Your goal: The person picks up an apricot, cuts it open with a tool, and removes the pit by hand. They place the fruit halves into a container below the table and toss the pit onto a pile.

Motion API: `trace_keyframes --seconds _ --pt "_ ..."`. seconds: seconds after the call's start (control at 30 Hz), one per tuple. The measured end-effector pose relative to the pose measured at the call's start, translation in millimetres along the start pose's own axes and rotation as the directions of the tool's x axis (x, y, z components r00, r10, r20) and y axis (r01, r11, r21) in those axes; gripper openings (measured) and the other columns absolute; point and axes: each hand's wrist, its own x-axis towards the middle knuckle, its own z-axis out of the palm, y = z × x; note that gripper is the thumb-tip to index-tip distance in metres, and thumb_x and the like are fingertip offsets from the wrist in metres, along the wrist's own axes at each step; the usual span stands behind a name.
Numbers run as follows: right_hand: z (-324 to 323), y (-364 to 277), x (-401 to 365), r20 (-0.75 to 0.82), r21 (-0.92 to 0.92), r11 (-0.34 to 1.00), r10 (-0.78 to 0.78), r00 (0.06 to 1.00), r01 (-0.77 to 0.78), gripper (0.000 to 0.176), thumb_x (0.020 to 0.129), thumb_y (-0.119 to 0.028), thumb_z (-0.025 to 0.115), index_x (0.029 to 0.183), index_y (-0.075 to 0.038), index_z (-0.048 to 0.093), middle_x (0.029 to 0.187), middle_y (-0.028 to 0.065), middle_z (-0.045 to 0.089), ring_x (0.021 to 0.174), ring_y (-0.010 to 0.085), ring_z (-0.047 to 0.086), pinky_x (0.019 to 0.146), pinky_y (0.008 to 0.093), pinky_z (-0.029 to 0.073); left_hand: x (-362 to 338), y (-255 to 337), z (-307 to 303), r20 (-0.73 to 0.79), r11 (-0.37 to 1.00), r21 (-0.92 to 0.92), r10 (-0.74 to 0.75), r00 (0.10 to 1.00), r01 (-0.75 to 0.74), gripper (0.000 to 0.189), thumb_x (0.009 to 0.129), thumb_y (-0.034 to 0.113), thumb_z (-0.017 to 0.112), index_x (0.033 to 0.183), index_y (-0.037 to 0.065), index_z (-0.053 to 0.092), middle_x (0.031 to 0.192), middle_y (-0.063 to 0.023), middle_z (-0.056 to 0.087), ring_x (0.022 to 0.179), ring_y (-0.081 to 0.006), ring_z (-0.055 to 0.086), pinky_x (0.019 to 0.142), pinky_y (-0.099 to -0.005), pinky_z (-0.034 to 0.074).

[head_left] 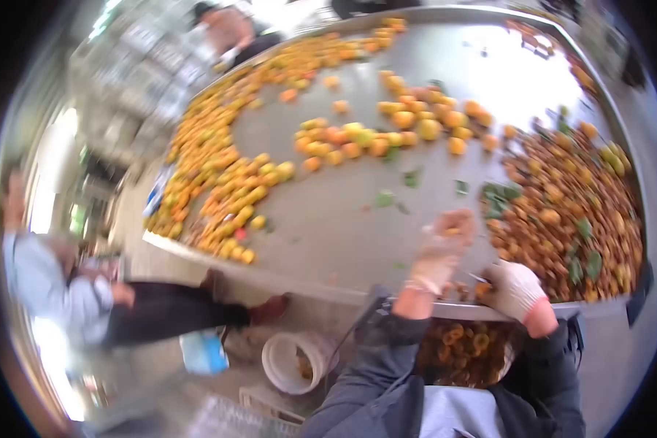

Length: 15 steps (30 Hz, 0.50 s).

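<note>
Head view: the brown heap [540, 230] lies beyond and right of the curled right hand [515, 287], nearer it than the palm-up left hand [445, 248]; both grips unclear.

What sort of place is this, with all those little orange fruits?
Probably a fruit-sorting or processing workshop. The big metal table holds lots of loose orange and yellow fruits, with a separate brownish heap at its right end. A white bucket is on the floor.
</note>
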Motion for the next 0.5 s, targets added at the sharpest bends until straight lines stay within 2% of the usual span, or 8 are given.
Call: trace_keyframes --seconds 0.07,0.13,0.2,0.23,0.27,0.37,0.43,0.5 --pt "-6 48 0 -0.166 0.173 0.984 -0.010 0.986 0.039 0.024 0.072 -0.011 0.068 0.094 -0.003 0.066 0.089 0.0132 0.067 0.083 0.0255 0.065 0.071 0.0390 0.052 20 -15 25 0.027 0.948 -0.316 -0.030 0.999 0.037 0.038 0.091 0.014 0.061 0.124 -0.001 0.053 0.123 -0.0160 0.059 0.108 -0.0266 0.060 0.093 -0.0356 0.050" --pt "5 -49 99 -0.585 0.573 0.734 0.055 0.809 0.364 0.023 0.074 -0.005 0.067 0.096 -0.001 0.064 0.083 0.0074 0.064 0.074 0.0181 0.062 0.062 0.0327 0.050 27 108 -47 0.000 0.917 0.324 0.244 0.970 -0.231 0.032 0.087 0.015 0.068 0.114 -0.002 0.062 0.090 -0.0012 0.065 0.078 -0.0058 0.059 0.068 -0.0196 0.048" --pt "0 -39 95 -0.530 0.800 0.491 0.311 0.789 0.344 0.027 0.083 -0.006 0.063 0.109 -0.005 0.059 0.077 0.0009 0.059 0.053 0.0060 0.050 0.044 0.0213 0.039 37 68 -52 0.003 0.971 0.172 0.167 0.986 -0.165 0.035 0.087 0.015 0.068 0.117 -0.002 0.061 0.090 -0.0013 0.065 0.077 -0.0059 0.058 0.068 -0.0201 0.048" --pt "0 -30 101 -0.536 0.825 0.424 0.381 0.754 0.372 0.027 0.088 -0.009 0.060 0.115 -0.007 0.056 0.071 -0.0019 0.055 0.045 0.0020 0.042 0.038 0.0178 0.030 34 77 -42 0.039 0.994 0.038 0.099 0.994 -0.101 0.038 0.087 0.014 0.069 0.120 -0.002 0.060 0.090 -0.0013 0.064 0.076 -0.0059 0.057 0.068 -0.0207 0.049" --pt "6 -22 109 -0.577 0.810 0.397 0.411 0.706 0.431 0.027 0.089 -0.011 0.061 0.115 -0.006 0.056 0.068 -0.0029 0.054 0.045 0.0022 0.041 0.038 0.0182 0.030 23 83 -36 0.138 0.863 0.472 0.130 0.982 -0.181 0.043 0.086 0.013 0.069 0.125 -0.002 0.058 0.093 -0.0025 0.064 0.076 -0.0052 0.055 0.069 -0.0211 0.049" --pt "2 -39 108 -0.560 0.828 0.323 0.471 0.681 0.458 0.028 0.089 -0.015 0.063 0.114 -0.005 0.056 0.068 -0.0029 0.054 0.048 0.0032 0.044 0.040 0.0185 0.033 18 76 -19 0.222 0.707 0.660 0.141 0.965 -0.255 0.044 0.085 0.013 0.070 0.125 -0.001 0.058 0.094 -0.0029 0.065 0.076 -0.0045 0.055 0.068 -0.0205 0.049" --pt "0 -67 105 -0.692 0.718 0.298 0.402 0.599 0.629 0.027 0.089 -0.016 0.063 0.112 -0.004 0.058 0.075 -0.0015 0.060 0.052 0.0039 0.049 0.044 0.0177 0.038 20 66 -20 0.287 0.706 0.581 0.287 0.914 -0.404 0.044 0.085 0.012 0.070 0.126 -0.001 0.058 0.092 -0.0013 0.064 0.075 -0.0052 0.055 0.068 -0.0198 0.048" --pt "2 -58 103 -0.645 0.764 0.317 0.355 0.677 0.562 0.024 0.089 -0.017 0.064 0.110 -0.004 0.060 0.076 -0.0017 0.060 0.054 0.0033 0.050 0.044 0.0170 0.038 12 77 -20 0.130 0.956 0.288 0.011 0.991 -0.049 0.042 0.086 0.011 0.069 0.125 -0.002 0.058 0.092 -0.0003 0.064 0.075 -0.0050 0.055 0.067 -0.0188 0.048"
